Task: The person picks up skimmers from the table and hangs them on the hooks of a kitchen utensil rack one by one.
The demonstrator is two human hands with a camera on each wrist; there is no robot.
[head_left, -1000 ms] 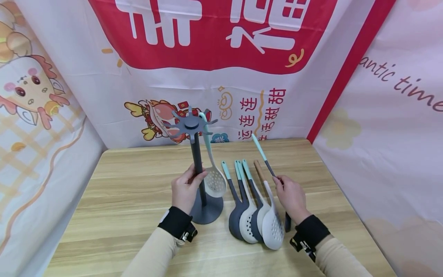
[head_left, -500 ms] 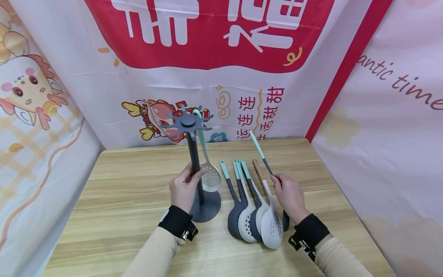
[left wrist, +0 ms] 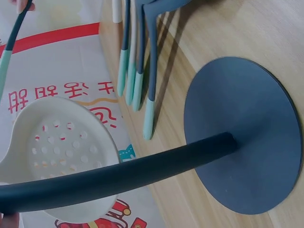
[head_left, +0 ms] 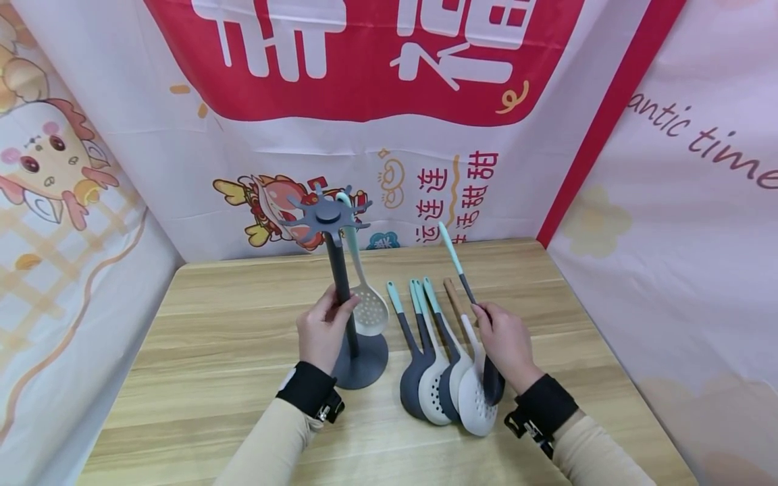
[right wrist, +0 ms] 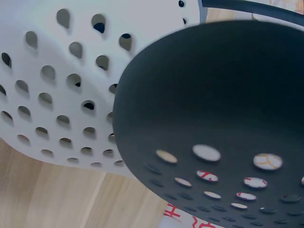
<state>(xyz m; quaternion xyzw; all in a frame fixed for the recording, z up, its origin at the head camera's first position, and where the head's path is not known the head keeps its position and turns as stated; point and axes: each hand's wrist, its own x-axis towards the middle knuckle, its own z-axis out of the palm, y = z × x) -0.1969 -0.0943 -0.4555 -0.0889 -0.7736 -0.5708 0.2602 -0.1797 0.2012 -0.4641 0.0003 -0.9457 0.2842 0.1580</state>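
My left hand (head_left: 322,329) grips the upright pole of a dark grey utensil stand (head_left: 328,214) with a hooked top and round base. From one of its hooks hangs a white skimmer (head_left: 371,312) with a mint handle. My right hand (head_left: 507,341) holds a dark skimmer (right wrist: 209,95) by its shaft, mint handle pointing up and away. In the head view its bowl overlaps a white skimmer with a wooden handle (head_left: 473,408), which lies on the table. Left of that one lie a dark ladle (head_left: 412,388) and several overlapping dark and white utensils with mint handles.
The wood-grain table (head_left: 231,378) meets a printed cloth backdrop (head_left: 292,145) at the back, and more cloth rises at both sides. The stand's base (left wrist: 247,118) is on the table, left of the utensil row.
My right hand has raised the dark skimmer slightly, and its bowl has shifted left in front of the wooden-handled skimmer. The left hand keeps its grip on the pole.
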